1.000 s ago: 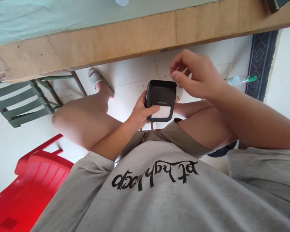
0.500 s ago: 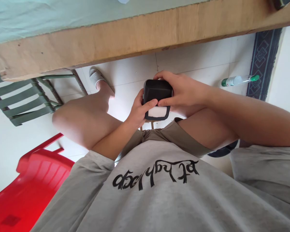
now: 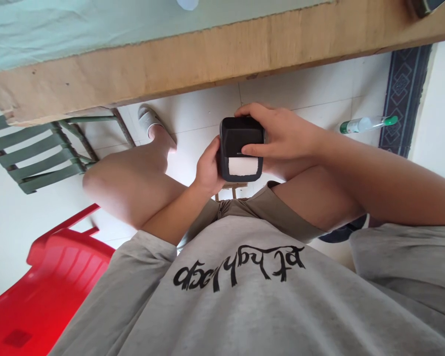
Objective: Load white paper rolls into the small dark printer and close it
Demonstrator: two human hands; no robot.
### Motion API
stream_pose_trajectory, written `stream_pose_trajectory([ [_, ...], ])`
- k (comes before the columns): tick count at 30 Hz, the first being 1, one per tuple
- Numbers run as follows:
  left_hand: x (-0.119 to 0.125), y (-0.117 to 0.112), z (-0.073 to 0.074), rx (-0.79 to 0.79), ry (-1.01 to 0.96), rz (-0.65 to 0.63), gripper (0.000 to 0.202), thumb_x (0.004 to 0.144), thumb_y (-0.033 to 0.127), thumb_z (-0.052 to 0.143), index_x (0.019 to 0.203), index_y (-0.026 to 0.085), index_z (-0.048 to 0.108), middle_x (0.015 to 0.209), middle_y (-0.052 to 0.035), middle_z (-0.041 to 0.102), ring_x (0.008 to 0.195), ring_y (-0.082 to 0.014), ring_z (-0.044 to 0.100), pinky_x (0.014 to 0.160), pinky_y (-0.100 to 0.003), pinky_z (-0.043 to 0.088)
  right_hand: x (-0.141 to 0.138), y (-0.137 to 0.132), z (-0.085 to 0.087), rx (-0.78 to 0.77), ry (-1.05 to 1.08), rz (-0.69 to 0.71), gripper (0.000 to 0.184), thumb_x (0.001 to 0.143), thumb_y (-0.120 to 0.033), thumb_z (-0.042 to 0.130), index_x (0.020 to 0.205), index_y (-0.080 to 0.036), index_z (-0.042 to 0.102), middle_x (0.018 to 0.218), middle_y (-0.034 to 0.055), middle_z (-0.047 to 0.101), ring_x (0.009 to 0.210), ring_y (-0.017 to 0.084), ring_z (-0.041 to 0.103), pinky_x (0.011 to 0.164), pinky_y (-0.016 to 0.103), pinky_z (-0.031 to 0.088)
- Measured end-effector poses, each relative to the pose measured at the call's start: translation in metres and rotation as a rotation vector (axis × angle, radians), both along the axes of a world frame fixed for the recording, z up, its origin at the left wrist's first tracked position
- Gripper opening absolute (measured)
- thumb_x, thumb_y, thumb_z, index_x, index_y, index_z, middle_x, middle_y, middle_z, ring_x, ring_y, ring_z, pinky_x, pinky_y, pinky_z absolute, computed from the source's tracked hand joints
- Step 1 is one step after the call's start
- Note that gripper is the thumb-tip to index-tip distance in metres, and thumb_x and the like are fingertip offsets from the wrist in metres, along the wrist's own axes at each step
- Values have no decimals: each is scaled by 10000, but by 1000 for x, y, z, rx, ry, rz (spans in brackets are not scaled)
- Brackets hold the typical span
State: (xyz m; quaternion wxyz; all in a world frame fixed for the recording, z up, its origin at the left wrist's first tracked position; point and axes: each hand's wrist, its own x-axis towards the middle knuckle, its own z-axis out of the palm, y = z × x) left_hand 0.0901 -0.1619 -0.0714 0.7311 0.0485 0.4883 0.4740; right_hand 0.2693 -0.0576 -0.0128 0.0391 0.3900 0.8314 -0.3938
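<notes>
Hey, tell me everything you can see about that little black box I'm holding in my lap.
The small black rounded plastic box looks matte and hard, with softened corners. Its upper part is a plain dark lid; below it, a white strip of paper shows in an opening. It is held upright over the lap, below the wooden table edge. The left hand grips its left side and underside. The right hand wraps over the top, with one digit laid across the front.

Box (image 3: 241, 136) is looking like matt black plastic, paper (image 3: 241, 166) showing smooth white; table (image 3: 207, 54) is showing rough bare wood.
</notes>
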Motion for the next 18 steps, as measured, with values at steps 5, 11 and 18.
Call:
stream_pose_trajectory([
  [5,0,-3,-8,-6,-7,-22,575,890,781,706,1067,234,728,1014,-75,817,1107,-301,806,886,-416,677,1,-1,1,-61,34,19,867,882,-584,643,1628,-174,473,1609,165,595,1418,279,661,1185,458,593],
  [11,-2,-3,-7,31,62,10,509,899,733,742,1029,241,732,950,-52,799,1038,-282,809,849,-402,670,5,-1,-5,-27,70,66,881,892,-594,649,1636,-165,452,1589,184,595,1367,266,681,1144,453,614],
  [18,-2,-1,-4,-4,98,48,375,928,604,754,918,232,702,857,-25,744,902,-226,775,820,-368,647,6,-5,-5,24,76,106,1018,817,-632,750,1674,-199,412,1577,174,581,1325,271,663,1072,430,616],
])
